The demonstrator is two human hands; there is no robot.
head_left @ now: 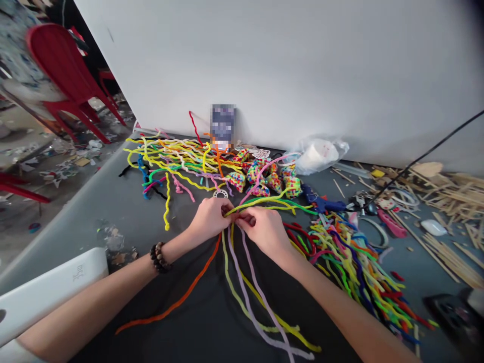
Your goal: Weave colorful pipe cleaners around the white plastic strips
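My left hand, with a dark bead bracelet at the wrist, pinches a bunch of yarn-like fuzzy strands near the middle of the table. My right hand grips the same bunch close beside it, fingertips almost touching. Below the hands hang an orange strand, a pale green strand, lilac strands and a yellow strand. Yellow and green strands stick out to the upper right. A small white ring with holes lies just behind my left hand. The fingers cover the point where the strands meet.
Behind lie loose coloured strands, multicoloured woven pieces and a plastic bag. To the right are a blue glue gun, a strand pile and wooden sticks. A black cable crosses there. A red chair stands left.
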